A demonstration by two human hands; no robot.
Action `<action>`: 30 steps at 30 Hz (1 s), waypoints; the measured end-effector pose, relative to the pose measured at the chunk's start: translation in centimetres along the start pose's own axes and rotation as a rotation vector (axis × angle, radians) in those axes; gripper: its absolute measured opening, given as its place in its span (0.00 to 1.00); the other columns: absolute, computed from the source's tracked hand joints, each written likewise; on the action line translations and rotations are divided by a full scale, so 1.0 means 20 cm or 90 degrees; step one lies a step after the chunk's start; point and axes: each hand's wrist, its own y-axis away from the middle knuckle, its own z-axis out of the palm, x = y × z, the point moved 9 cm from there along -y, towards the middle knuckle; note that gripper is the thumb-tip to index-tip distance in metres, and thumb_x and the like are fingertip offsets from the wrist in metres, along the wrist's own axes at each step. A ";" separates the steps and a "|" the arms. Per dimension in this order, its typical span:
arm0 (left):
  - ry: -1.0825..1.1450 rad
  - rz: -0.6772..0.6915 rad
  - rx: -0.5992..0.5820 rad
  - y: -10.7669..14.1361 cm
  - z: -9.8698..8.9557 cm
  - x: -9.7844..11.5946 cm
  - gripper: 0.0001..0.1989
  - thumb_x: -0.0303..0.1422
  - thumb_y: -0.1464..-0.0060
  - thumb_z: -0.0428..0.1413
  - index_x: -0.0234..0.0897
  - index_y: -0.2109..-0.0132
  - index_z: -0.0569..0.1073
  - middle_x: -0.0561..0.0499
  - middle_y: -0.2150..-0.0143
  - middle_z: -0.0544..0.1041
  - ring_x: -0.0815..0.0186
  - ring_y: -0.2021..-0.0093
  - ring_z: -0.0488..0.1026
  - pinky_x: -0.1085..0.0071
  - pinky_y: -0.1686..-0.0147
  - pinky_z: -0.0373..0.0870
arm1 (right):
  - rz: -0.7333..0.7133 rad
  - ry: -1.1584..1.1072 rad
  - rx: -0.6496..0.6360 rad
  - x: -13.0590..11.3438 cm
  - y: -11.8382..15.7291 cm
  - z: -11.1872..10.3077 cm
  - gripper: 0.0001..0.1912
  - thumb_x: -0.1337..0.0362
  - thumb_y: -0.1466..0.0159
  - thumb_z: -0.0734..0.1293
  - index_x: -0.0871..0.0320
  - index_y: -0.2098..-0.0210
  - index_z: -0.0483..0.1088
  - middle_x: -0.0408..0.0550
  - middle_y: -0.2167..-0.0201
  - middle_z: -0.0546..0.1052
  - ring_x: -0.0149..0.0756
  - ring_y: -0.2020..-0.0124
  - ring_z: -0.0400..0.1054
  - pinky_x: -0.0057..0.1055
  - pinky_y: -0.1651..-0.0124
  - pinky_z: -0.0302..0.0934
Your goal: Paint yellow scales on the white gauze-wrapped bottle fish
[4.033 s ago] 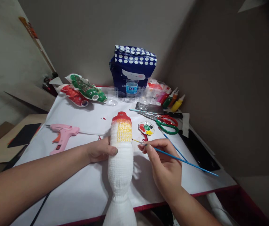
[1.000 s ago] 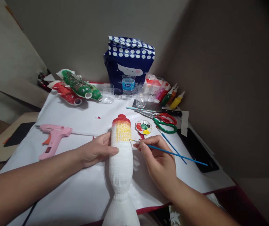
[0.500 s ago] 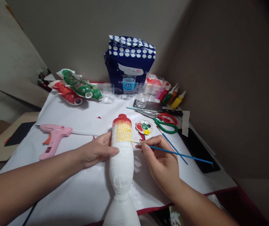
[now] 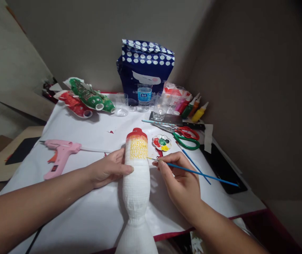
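A white, gauze-textured bottle-shaped form [image 4: 137, 187] with a narrow waist points away from me, its far end painted red and a yellow dotted patch just below that. My left hand [image 4: 112, 168] is closed around its left side, thumb on top and fingers partly hidden behind it. Pinched in my right hand [image 4: 181, 174] is a thin blue paintbrush [image 4: 204, 174], whose yellow tip touches or nearly touches the form's right edge by the patch. Just beyond that hand lies a flower-shaped palette [image 4: 162, 142] with red, green, yellow and black paint.
A pink glue gun [image 4: 61, 155] lies at left. Red and green fish crafts [image 4: 87, 97], clear plastic cups [image 4: 121, 106] and a blue bag [image 4: 147, 67] stand behind. At right are scissors [image 4: 186, 141], a cleaver [image 4: 167, 118], paint bottles [image 4: 190, 107], another brush [image 4: 195, 166] and a black phone-like slab [image 4: 223, 173].
The brush tip has shifted very slightly up along the form's right edge, with my right hand barely moving. My left hand and the form stay in place.
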 end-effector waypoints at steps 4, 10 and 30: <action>-0.001 0.005 -0.010 0.00 0.00 0.00 0.41 0.28 0.55 0.71 0.34 0.35 0.65 0.33 0.36 0.71 0.42 0.38 0.70 0.59 0.45 0.73 | -0.010 -0.005 -0.006 -0.01 0.00 0.00 0.04 0.68 0.34 0.67 0.53 0.66 0.72 0.44 0.68 0.79 0.37 0.65 0.78 0.33 0.62 0.70; 0.001 0.007 -0.016 0.00 0.01 0.01 0.41 0.28 0.54 0.70 0.34 0.35 0.64 0.33 0.37 0.72 0.40 0.37 0.69 0.53 0.42 0.71 | -0.008 -0.025 -0.011 0.00 0.01 0.01 0.04 0.67 0.33 0.67 0.52 0.64 0.72 0.43 0.68 0.78 0.37 0.64 0.79 0.32 0.62 0.70; -0.010 0.001 -0.025 0.00 0.00 0.00 0.40 0.28 0.56 0.71 0.32 0.37 0.66 0.35 0.37 0.73 0.45 0.37 0.70 0.60 0.42 0.71 | 0.039 -0.064 0.033 0.00 -0.19 -0.19 0.07 0.60 0.36 0.71 0.54 0.67 0.71 0.43 0.72 0.79 0.36 0.68 0.76 0.33 0.63 0.70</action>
